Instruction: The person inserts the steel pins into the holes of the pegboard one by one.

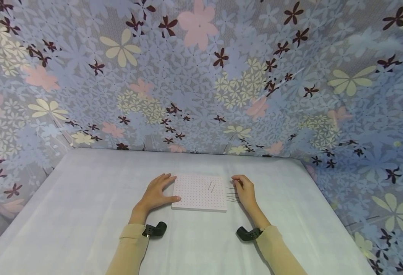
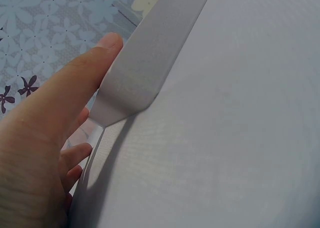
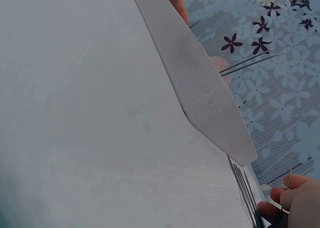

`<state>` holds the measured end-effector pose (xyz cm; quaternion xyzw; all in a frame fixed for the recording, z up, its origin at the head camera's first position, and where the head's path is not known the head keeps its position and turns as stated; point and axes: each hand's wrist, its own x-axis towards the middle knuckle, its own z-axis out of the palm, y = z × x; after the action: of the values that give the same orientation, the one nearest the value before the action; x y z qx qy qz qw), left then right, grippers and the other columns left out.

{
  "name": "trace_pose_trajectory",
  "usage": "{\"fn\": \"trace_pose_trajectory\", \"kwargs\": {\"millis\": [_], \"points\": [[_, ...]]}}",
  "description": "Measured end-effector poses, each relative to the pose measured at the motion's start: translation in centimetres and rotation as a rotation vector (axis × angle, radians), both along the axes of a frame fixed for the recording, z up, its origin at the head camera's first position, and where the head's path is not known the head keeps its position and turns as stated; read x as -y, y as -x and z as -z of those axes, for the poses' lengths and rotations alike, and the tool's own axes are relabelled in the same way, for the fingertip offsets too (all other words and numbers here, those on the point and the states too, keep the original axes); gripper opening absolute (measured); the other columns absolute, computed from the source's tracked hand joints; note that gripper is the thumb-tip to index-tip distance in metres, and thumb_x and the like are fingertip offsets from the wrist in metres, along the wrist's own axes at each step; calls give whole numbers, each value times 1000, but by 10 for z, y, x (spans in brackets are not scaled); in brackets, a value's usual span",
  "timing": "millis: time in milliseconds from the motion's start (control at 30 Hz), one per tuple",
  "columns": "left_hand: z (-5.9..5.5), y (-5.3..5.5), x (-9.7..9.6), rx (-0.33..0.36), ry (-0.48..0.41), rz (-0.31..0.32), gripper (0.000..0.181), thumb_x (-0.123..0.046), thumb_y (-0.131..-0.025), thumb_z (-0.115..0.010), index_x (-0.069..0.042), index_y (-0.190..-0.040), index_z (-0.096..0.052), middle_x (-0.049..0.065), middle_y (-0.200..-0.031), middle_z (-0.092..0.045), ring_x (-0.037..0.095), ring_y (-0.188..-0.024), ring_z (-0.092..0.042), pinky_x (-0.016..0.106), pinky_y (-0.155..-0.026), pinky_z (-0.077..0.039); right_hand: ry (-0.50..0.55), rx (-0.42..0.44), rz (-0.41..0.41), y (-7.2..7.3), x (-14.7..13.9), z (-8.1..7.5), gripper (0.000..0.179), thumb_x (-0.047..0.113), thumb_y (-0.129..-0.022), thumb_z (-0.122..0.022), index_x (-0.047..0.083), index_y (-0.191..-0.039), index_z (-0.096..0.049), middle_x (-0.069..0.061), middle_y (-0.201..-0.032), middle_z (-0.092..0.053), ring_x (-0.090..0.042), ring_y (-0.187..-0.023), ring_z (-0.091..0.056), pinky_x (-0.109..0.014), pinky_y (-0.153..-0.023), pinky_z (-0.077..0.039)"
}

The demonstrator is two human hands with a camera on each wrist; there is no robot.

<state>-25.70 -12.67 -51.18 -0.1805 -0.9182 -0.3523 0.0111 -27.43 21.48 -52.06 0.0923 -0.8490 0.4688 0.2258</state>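
Note:
A flat white board point(image 1: 194, 193) dotted with rows of small holes lies on the white-covered table. Two thin metal rods point(image 3: 250, 63) stand up from its right half. My left hand point(image 1: 156, 194) is spread at the board's left side, thumb on the near-left edge and index finger by the far-left corner. Just right of the board, my right hand point(image 1: 245, 191) pinches a thin metal rod point(image 3: 290, 177) between thumb and fingertips. Several loose rods point(image 3: 244, 190) lie side by side on the table between the board and this hand.
The white cloth point(image 1: 84, 214) covers the table on all sides of the board. A flower-patterned curtain point(image 1: 194, 84) hangs behind the table's far edge and along its sides. Each wrist wears a black camera point(image 1: 156, 229).

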Motion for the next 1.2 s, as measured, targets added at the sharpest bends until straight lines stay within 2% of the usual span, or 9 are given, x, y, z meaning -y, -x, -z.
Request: {"fn": "trace_pose_trajectory", "kwargs": {"millis": [133,233,367,467,633,767,867,1100,1200], "points": [[1,-1,0,-8,-26,3,84,-52,-70,-77,-16,-140,-48,16,-150,-39,40,-143,-27,61,-116,-20,33,-85,-29,-1,0,1,17,-12,-85,-55,-6,-95,-67,-17,-86,-68,-15,-73,-65,-12,-65,-53],[1,-3,0,-50,-63,11,86,-58,-68,-75,-15,-139,-50,18,-148,-42,43,-140,-30,63,-114,-20,31,-57,-17,-2,0,0,17,-12,-84,-58,-6,-97,-67,-17,-86,-68,-19,-74,-66,-12,-67,-53],[0,-6,0,-106,-77,15,87,-64,-68,-72,-15,-137,-51,20,-144,-45,45,-137,-34,64,-111,-23,-2,26,25,-2,2,-4,19,-8,-85,-62,-4,-102,-68,-15,-90,-69,-24,-81,-66,-12,-70,-52],[-1,-5,-1,-85,-55,11,86,-60,-69,-73,-14,-138,-50,20,-146,-43,44,-138,-32,63,-112,-23,-10,41,39,-2,2,-6,20,-6,-84,-65,-2,-104,-68,-13,-91,-70,-24,-84,-66,-11,-70,-51],[-1,-1,0,-34,6,11,86,-52,-69,-77,-15,-141,-47,18,-150,-40,42,-141,-29,62,-115,-21,39,9,29,-3,3,-8,24,-8,-83,-66,-1,-105,-69,-14,-91,-69,-26,-85,-66,-11,-69,-52],[-2,-1,0,-11,20,10,85,-50,-70,-77,-16,-141,-47,16,-151,-38,40,-143,-28,60,-116,-21,91,0,20,-3,5,-12,25,-9,-82,-66,-3,-105,-69,-15,-90,-68,-18,-85,-65,-9,-68,-51],[-2,-2,-1,-10,10,10,84,-50,-70,-77,-16,-141,-47,16,-150,-39,40,-143,-28,60,-116,-21,120,12,17,-6,9,-19,21,-9,-81,-66,-5,-102,-69,-18,-89,-68,-14,-84,-63,-9,-67,-50],[-2,-3,0,-16,3,7,84,-50,-70,-77,-16,-141,-47,16,-150,-39,41,-142,-28,61,-115,-21,110,22,-30,-28,27,-53,15,-8,-81,-67,-11,-95,-68,-22,-88,-67,-11,-82,-63,-12,-67,-53],[-2,-2,-1,-9,5,8,84,-50,-70,-77,-16,-141,-47,16,-150,-39,40,-143,-27,60,-116,-20,118,29,-37,-31,30,-56,14,-8,-81,-67,-11,-95,-68,-22,-88,-67,-10,-82,-63,-13,-67,-53]]}}
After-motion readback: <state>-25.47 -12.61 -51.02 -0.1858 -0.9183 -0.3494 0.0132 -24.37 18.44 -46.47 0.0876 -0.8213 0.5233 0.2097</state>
